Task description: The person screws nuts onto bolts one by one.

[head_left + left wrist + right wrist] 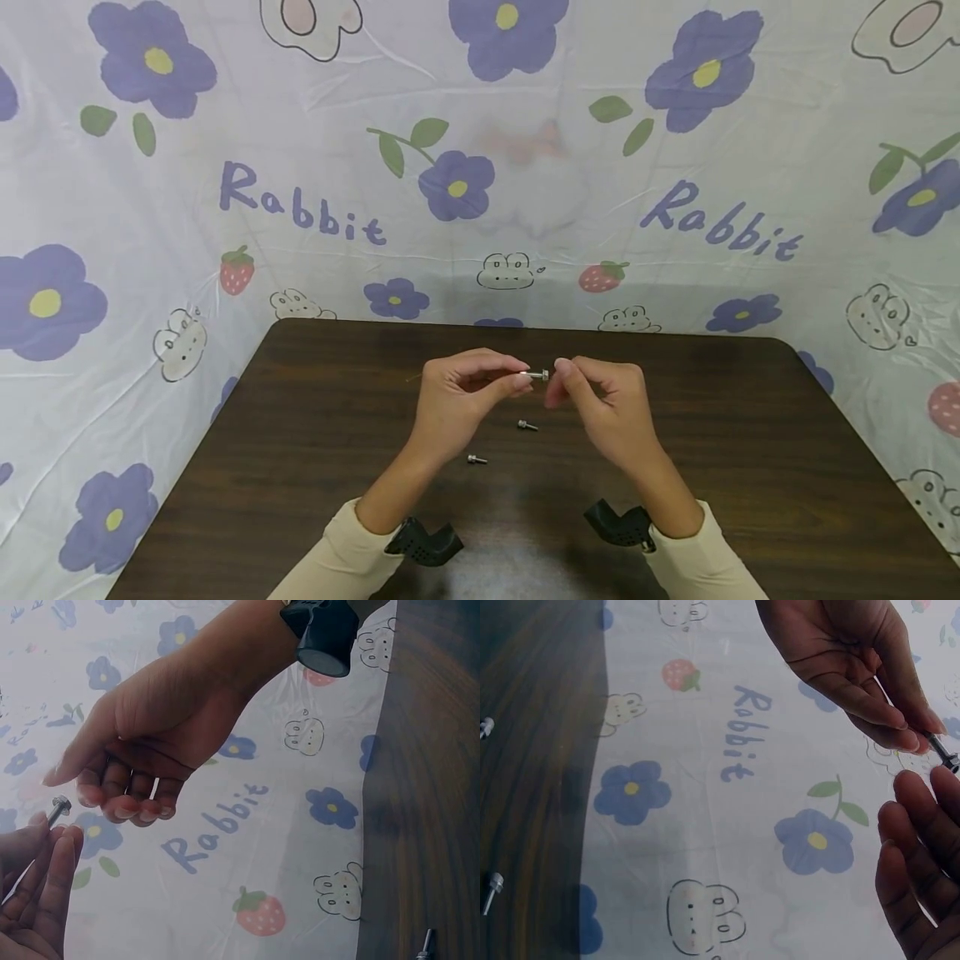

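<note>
My left hand (457,400) pinches a small silver bolt (536,375) by its shank between thumb and fingertips, above the table. The bolt's wide head points to the right. My right hand (611,408) hovers just beyond the head, its thumb and fingers loosely bent. In the left wrist view a small gap shows between the right hand (150,742) and the bolt (58,808), so nothing is held there. Two more silver bolts, a farther one (527,426) and a nearer one (477,460), lie on the tabletop below the hands.
The dark wooden table (300,467) has rounded far corners. Behind it and at its sides hangs a white cloth (525,108) printed with purple flowers and rabbits. Each wrist carries a black camera mount, one on the left (426,542) and one on the right (619,523).
</note>
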Demonstrator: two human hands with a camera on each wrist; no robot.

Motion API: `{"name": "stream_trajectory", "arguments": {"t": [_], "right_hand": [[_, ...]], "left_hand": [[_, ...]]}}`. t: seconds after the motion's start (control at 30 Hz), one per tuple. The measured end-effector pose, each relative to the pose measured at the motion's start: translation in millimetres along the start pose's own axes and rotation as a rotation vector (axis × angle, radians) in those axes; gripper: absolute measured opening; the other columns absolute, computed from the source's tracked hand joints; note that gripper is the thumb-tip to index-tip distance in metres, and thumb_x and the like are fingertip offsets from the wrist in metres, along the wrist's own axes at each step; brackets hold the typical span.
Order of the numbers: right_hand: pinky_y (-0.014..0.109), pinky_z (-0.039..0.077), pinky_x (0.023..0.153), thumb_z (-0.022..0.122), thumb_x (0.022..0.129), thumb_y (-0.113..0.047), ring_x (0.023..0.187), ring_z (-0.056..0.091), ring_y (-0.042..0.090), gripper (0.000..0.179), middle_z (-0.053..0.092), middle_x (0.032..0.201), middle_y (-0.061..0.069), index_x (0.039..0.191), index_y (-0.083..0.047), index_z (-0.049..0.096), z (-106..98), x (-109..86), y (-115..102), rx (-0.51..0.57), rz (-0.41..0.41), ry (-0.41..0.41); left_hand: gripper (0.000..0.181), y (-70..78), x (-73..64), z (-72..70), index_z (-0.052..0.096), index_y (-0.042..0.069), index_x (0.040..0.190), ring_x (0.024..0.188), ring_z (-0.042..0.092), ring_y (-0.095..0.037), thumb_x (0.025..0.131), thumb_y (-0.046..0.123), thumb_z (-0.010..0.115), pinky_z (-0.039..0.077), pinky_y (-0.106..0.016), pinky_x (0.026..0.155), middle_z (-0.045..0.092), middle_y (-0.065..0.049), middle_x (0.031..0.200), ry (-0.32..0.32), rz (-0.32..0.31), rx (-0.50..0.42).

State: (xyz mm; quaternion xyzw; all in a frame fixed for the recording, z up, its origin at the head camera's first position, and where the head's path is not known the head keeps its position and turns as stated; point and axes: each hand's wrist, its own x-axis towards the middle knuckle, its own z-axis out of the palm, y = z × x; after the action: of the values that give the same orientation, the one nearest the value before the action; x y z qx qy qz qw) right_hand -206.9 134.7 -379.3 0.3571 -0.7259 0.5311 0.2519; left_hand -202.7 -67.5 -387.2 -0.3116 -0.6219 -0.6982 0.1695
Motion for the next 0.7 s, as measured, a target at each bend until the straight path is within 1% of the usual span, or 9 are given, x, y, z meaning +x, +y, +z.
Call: {"name": "stream_trajectory", "arguments": {"t": [0.07,0.1,0.17,0.23,0.33,0.47,0.6,0.7], "right_hand": [[0.021,0.056,0.061,0.066,0.094,0.008,0.062,0.067,0.014,0.017,0.071,0.072,0.002,0.086,-0.006,0.072,-1.4,0.4,-0.5,0.012,-0.012,0.010],[0.021,0.055,0.061,0.069,0.090,0.009,0.063,0.066,0.014,0.015,0.072,0.075,0.003,0.092,-0.005,0.073,-2.1,0.6,-0.5,0.010,-0.022,0.012],[0.021,0.055,0.061,0.076,0.082,0.012,0.065,0.066,0.013,0.028,0.073,0.080,0.005,0.104,-0.004,0.072,-3.5,1.0,0.4,-0.001,-0.049,0.013],[0.020,0.055,0.062,0.080,0.075,0.014,0.066,0.066,0.012,0.042,0.074,0.085,0.006,0.112,-0.004,0.072,-4.3,1.8,1.2,-0.026,-0.083,0.012],[0.020,0.055,0.063,0.083,0.069,0.017,0.067,0.065,0.012,0.049,0.074,0.086,0.007,0.112,-0.003,0.073,-4.6,3.0,2.4,-0.051,-0.115,0.015],[0.019,0.055,0.064,0.082,0.066,0.021,0.069,0.065,0.012,0.046,0.074,0.086,0.008,0.105,-0.002,0.075,-4.2,3.5,2.2,-0.066,-0.139,0.020],[0.019,0.055,0.066,0.082,0.067,0.021,0.072,0.066,0.011,0.042,0.075,0.088,0.006,0.101,-0.004,0.076,-4.7,2.8,2.9,-0.062,-0.158,0.012],[0.019,0.055,0.067,0.081,0.071,0.018,0.072,0.066,0.011,0.039,0.076,0.090,0.006,0.102,-0.006,0.077,-5.2,2.3,3.0,-0.052,-0.150,0.001]], "left_hand": [[0.011,0.4,0.6,-0.7,0.076,-0.004,0.099,0.077,0.075,-0.028,0.088,-0.001,0.077,0.063,-0.043,0.070,0.075,-0.013,0.091,0.009,0.000,0.000],[0.011,0.5,0.9,-0.9,0.076,-0.005,0.099,0.077,0.075,-0.028,0.088,-0.001,0.076,0.063,-0.043,0.070,0.075,-0.013,0.091,0.013,0.000,0.003],[0.011,0.5,1.3,-1.7,0.076,-0.004,0.100,0.078,0.075,-0.028,0.089,0.000,0.076,0.063,-0.042,0.070,0.075,-0.013,0.091,0.018,0.000,0.012],[0.011,0.6,1.7,-2.3,0.077,-0.004,0.100,0.077,0.075,-0.027,0.090,0.001,0.076,0.063,-0.042,0.070,0.075,-0.012,0.092,0.022,0.002,0.021],[0.011,0.7,2.3,-2.2,0.077,-0.003,0.100,0.077,0.075,-0.027,0.090,0.002,0.076,0.063,-0.042,0.070,0.075,-0.012,0.092,0.025,0.000,0.030],[0.011,0.8,2.3,-1.0,0.077,-0.002,0.099,0.077,0.075,-0.026,0.089,0.000,0.076,0.063,-0.042,0.071,0.075,-0.012,0.092,0.020,-0.005,0.025],[0.011,0.1,1.1,-0.2,0.077,-0.002,0.099,0.078,0.075,-0.024,0.089,-0.002,0.076,0.064,-0.041,0.072,0.075,-0.013,0.092,0.016,-0.011,0.017],[0.010,-0.6,0.3,0.2,0.077,-0.002,0.099,0.079,0.075,-0.023,0.089,-0.002,0.075,0.063,-0.040,0.072,0.075,-0.014,0.092,0.015,-0.015,0.016]]}}
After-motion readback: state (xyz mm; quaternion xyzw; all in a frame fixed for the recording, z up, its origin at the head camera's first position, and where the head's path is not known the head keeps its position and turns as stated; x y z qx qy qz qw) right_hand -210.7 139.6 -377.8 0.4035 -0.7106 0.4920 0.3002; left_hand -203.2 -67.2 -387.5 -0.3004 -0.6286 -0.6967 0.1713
